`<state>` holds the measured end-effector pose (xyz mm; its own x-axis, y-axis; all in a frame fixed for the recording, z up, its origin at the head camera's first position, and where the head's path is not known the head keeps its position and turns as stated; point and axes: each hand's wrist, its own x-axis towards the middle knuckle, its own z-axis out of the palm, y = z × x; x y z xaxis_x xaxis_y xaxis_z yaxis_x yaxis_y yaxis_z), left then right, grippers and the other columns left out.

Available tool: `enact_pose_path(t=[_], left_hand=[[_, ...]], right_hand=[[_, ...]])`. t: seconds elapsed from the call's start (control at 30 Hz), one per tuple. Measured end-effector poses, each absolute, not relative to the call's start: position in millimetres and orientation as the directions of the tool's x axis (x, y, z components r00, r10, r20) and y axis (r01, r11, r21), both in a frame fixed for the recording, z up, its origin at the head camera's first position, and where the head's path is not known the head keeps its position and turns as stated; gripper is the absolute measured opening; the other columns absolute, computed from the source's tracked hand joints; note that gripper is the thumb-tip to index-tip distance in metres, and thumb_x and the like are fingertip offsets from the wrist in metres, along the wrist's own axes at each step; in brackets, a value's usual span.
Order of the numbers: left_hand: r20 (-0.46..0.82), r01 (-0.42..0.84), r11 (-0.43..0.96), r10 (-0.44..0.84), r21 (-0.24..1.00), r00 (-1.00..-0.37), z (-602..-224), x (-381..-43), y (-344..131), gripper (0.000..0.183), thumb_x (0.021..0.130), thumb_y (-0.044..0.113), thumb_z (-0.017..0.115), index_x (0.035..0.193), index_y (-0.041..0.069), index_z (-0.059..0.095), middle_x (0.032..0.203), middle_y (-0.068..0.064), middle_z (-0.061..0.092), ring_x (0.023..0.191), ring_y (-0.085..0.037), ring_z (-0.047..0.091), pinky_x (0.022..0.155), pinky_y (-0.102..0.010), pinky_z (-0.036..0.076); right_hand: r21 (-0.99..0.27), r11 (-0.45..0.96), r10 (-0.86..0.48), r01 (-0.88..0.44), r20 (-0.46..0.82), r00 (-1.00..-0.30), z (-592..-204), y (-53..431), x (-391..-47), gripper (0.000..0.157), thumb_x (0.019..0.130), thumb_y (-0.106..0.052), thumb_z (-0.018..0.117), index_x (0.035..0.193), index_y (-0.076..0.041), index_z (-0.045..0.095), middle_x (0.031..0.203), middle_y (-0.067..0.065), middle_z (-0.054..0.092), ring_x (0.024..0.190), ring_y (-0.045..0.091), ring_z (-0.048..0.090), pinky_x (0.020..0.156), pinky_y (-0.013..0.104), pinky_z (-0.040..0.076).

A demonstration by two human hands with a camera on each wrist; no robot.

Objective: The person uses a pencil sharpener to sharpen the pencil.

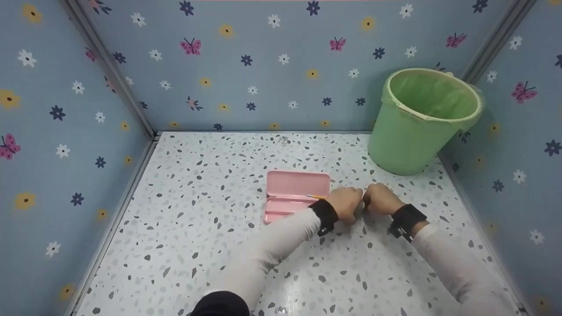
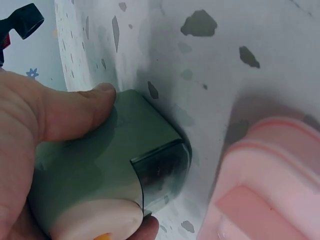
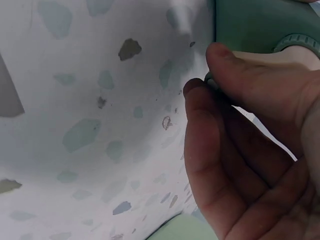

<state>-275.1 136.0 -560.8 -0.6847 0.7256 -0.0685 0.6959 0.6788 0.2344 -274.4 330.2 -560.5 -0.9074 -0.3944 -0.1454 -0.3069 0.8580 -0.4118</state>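
Observation:
My left hand (image 1: 347,204) grips a dark green pencil sharpener (image 2: 95,160), its thumb laid along the body. The sharpener has a cream, rounded front with a bit of orange and a dark see-through drawer (image 2: 162,172); it sits right at the tabletop. At its other side my right hand (image 3: 250,135) pinches a small dark green knob (image 3: 212,82) between thumb and forefinger. In the head view the two hands nearly meet and hide most of the sharpener. Left of them lies an open pink pencil case (image 1: 297,183), with a thin yellow pencil (image 1: 316,197) across it, partly behind the left hand.
A green bin (image 1: 406,136) with a liner stands at the back right corner, beyond my right hand. The speckled white tabletop (image 1: 189,210) is bounded by flowered blue panels (image 1: 263,66) at the back and both sides.

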Motion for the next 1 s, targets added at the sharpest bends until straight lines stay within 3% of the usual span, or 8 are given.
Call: enact_pose_path(t=[0.3,0.6,0.87,1.0], left_hand=[[-0.084,0.652,0.7,0.697,0.29,-0.712,-558,-274,136,0.043,0.082,0.02,0.09,0.116,0.015,0.064,0.101,0.0,0.07,0.085,-0.018,0.066,0.075,-0.031,0.058],[-0.113,0.629,0.724,0.676,0.282,-0.728,-563,-271,142,0.043,0.08,0.022,0.09,0.114,0.015,0.064,0.097,0.0,0.07,0.083,-0.017,0.064,0.073,-0.03,0.056],[-0.087,0.622,0.737,0.661,0.264,-0.745,-557,-272,140,0.046,0.079,0.021,0.091,0.117,0.015,0.066,0.104,-0.001,0.075,0.088,-0.018,0.068,0.078,-0.032,0.061],[-0.085,0.642,0.727,0.675,0.244,-0.733,-555,-272,140,0.045,0.081,0.023,0.09,0.12,0.014,0.068,0.107,-0.002,0.076,0.089,-0.019,0.069,0.08,-0.034,0.062]], right_hand=[[-0.49,0.814,-0.416,-0.311,-0.12,-0.901,-569,336,-265,0.018,0.074,0.011,0.077,0.076,-0.004,0.086,0.063,0.003,0.076,0.051,0.006,0.048,0.051,0.022,0.038],[-0.521,0.822,-0.398,-0.23,-0.236,-0.887,-566,335,-245,0.016,0.079,0.007,0.078,0.085,-0.005,0.087,0.065,0.001,0.075,0.054,0.008,0.052,0.053,0.023,0.042],[-0.548,0.807,-0.408,-0.222,-0.245,-0.879,-556,331,-237,0.005,0.087,-0.002,0.083,0.086,-0.005,0.087,0.068,0.005,0.078,0.054,0.009,0.054,0.052,0.024,0.044],[-0.554,0.801,-0.417,-0.226,-0.246,-0.875,-552,332,-233,0.007,0.09,-0.006,0.084,0.084,-0.005,0.087,0.066,0.007,0.077,0.051,0.008,0.053,0.047,0.025,0.043]])
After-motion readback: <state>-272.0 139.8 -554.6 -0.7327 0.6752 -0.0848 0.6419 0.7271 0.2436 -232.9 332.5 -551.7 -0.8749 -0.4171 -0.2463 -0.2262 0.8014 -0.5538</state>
